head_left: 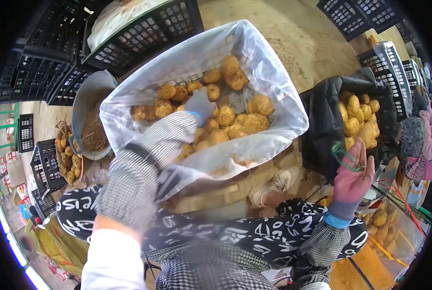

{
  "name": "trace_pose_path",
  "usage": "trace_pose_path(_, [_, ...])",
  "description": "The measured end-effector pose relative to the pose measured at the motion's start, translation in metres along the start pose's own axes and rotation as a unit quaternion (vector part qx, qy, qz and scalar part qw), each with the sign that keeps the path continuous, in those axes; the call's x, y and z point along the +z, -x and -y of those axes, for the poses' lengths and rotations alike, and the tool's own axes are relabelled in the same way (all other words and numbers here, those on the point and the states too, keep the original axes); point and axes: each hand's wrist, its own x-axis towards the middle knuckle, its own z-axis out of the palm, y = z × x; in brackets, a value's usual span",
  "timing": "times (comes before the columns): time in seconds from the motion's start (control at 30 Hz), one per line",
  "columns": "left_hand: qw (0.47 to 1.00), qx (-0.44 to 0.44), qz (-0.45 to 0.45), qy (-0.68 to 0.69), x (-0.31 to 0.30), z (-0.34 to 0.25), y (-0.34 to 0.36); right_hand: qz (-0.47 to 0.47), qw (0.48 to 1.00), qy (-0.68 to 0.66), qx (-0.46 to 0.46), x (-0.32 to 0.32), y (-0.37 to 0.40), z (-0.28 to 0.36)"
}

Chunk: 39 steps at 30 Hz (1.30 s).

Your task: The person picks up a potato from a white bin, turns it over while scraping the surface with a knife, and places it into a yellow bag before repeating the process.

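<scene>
My left hand (201,104), in a grey glove with a blue cuff edge, reaches down among potatoes (226,116) in a crate lined with translucent white plastic (269,63). Its fingertips lie close beside one potato (213,92); the fingers are largely hidden, so their grip cannot be made out. To the right, my right hand (354,176), in a pink and grey glove, is held palm up with its fingers apart. A loop of green twine (340,155) hangs around its fingers. Just beyond it are more potatoes (360,116) in a crate with a black liner (322,121).
A grey bucket (88,92) with soil inside stands left of the lined crate. Black crates (148,38) are at the back left. Bagged potatoes (382,224) lie at lower right, near an orange mesh sack (366,270). A shoe (281,181) shows below the crate.
</scene>
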Motion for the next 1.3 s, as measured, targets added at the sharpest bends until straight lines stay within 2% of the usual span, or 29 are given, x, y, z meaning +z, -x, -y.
trace_pose_path(0.1, [0.984,-0.097,-0.004,-0.146,0.036,-0.022,-0.055,0.094,0.991,0.086,0.040,0.019,0.012,-0.019])
trace_pose_path(0.13, [0.976,-0.131,0.016,-0.171,0.056,-0.016,-0.077,0.042,0.989,0.135,0.037,0.029,0.016,-0.026])
trace_pose_path(0.2, [0.976,-0.060,-0.035,-0.204,0.126,0.042,-0.133,0.024,0.982,0.182,0.040,0.039,0.020,-0.038])
trace_pose_path(0.27, [0.992,-0.092,-0.027,-0.087,0.059,-0.009,-0.079,0.019,0.973,0.228,0.037,0.048,0.025,-0.049])
trace_pose_path(0.33, [0.996,0.051,-0.054,0.047,0.028,-0.009,-0.045,0.058,0.964,0.253,0.060,0.051,0.033,-0.059])
trace_pose_path(0.37, [0.983,0.127,-0.069,0.112,0.013,-0.011,-0.034,0.081,0.959,0.262,0.066,0.052,0.035,-0.063])
trace_pose_path(0.4, [0.970,0.178,-0.092,0.139,-0.002,-0.017,-0.018,0.142,0.952,0.256,0.087,0.046,0.035,-0.066])
trace_pose_path(0.43, [0.954,0.225,-0.112,0.166,-0.016,-0.024,0.005,0.142,0.934,0.312,0.095,0.045,0.040,-0.072])
trace_pose_path(0.5, [0.923,0.259,-0.043,0.280,-0.061,-0.050,0.059,0.147,0.888,0.423,0.109,0.052,0.054,-0.090])
trace_pose_path(0.53, [0.904,0.277,-0.020,0.326,-0.072,-0.059,0.083,0.163,0.877,0.428,0.147,0.053,0.057,-0.097])
trace_pose_path(0.6, [0.854,0.313,0.023,0.415,-0.091,-0.073,0.125,0.233,0.880,0.345,0.228,0.043,0.063,-0.115])
trace_pose_path(0.7, [0.869,0.440,0.000,0.227,-0.126,-0.081,0.170,0.317,0.849,0.279,0.316,0.060,0.075,-0.119])
trace_pose_path(0.73, [0.876,0.402,0.010,0.267,-0.134,-0.087,0.189,0.341,0.834,0.267,0.343,0.065,0.079,-0.118])
trace_pose_path(0.83, [0.856,0.405,0.045,0.318,-0.146,-0.077,0.206,0.387,0.813,0.246,0.358,0.063,0.086,-0.110])
trace_pose_path(0.93, [0.842,0.414,0.040,0.344,-0.141,-0.062,0.221,0.381,0.800,0.223,0.407,0.062,0.097,-0.110])
trace_pose_path(1.03, [0.822,0.400,0.078,0.396,-0.139,-0.046,0.227,0.391,0.773,0.297,0.402,0.072,0.108,-0.109])
trace_pose_path(1.07, [0.824,0.392,0.076,0.402,-0.135,-0.040,0.230,0.384,0.787,0.304,0.375,0.070,0.111,-0.114])
trace_pose_path(1.13, [0.832,0.345,-0.004,0.434,-0.110,-0.041,0.236,0.364,0.816,0.318,0.317,0.063,0.114,-0.127])
trace_pose_path(1.2, [0.872,0.293,-0.038,0.390,-0.099,-0.046,0.245,0.418,0.749,0.496,0.139,0.059,0.112,-0.129])
trace_pose_path(1.23, [0.883,0.246,0.021,0.399,-0.103,-0.047,0.248,0.436,0.694,0.570,0.046,0.058,0.110,-0.131])
trace_pose_path(1.27, [0.888,0.196,0.079,0.408,-0.110,-0.047,0.253,0.448,0.693,0.565,0.022,0.055,0.109,-0.135])
trace_pose_path(1.3, [0.894,0.182,0.093,0.400,-0.111,-0.046,0.254,0.459,0.691,0.559,-0.002,0.052,0.108,-0.139])
